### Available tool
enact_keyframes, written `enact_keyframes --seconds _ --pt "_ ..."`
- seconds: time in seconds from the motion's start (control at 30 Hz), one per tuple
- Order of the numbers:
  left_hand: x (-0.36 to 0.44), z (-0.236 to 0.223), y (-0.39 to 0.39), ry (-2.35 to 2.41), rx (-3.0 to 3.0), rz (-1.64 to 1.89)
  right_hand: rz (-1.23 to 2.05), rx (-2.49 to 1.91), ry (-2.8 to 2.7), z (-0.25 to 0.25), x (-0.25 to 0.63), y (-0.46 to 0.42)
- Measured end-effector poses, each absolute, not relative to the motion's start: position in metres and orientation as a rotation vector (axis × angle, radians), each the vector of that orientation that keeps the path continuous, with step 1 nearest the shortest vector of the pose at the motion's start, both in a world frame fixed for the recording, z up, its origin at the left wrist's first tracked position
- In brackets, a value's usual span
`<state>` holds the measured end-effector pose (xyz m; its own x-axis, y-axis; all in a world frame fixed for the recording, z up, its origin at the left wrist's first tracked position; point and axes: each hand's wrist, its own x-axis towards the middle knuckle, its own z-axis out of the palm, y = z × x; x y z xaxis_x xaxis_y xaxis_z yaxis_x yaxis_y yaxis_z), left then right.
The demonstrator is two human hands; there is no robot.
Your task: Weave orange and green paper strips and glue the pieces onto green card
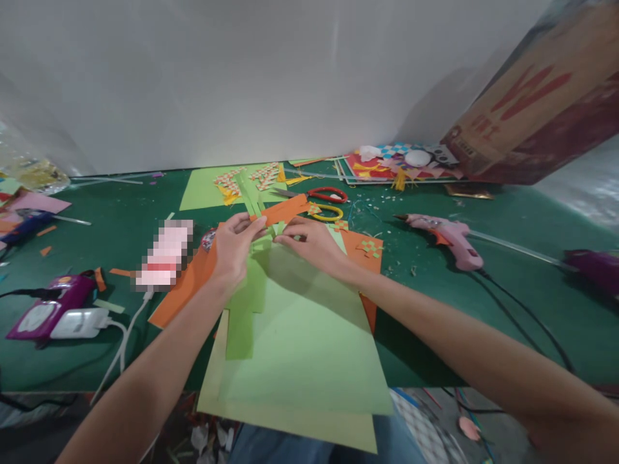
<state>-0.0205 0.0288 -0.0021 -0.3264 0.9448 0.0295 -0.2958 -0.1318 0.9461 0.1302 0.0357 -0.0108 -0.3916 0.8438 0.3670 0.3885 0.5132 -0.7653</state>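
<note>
In front of me, both hands hold paper strips over a light green sheet (300, 341). My left hand (232, 248) pinches a bundle of orange paper strips (285, 207) and green paper strips (250, 194) that cross each other. Close beside it, my right hand (312, 243) is closed at a small green strip end (278, 228), thumb and fingertips together. How the strips interlace is partly hidden by the fingers. Wider green strips (240, 335) lie on the sheet under my left hand. Orange paper (186, 287) sticks out beneath the sheets on both sides.
Behind my hands lie red-handled scissors (327, 193) and yellow-handled scissors (329, 211). A pink glue gun (449, 238) is on the right, its cord trailing off. A purple power strip (72, 296) with a white charger (80, 322) sits left. A brown paper bag (536, 109) stands back right.
</note>
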Motion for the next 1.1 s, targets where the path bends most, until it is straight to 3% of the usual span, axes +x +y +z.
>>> enact_keyframes --seconds 0.5,0.83,1.1 --pt "-0.021 -0.003 0.029 1.181 0.879 1.589 0.785 -1.046 -1.995 -0.009 0.130 0.035" --pt "-0.021 -0.006 0.026 1.193 1.132 1.610 1.351 -1.192 -1.645 0.004 0.128 0.028" --pt "-0.022 -0.004 0.026 1.163 1.170 1.717 1.559 -1.050 -1.400 0.003 0.127 0.031"
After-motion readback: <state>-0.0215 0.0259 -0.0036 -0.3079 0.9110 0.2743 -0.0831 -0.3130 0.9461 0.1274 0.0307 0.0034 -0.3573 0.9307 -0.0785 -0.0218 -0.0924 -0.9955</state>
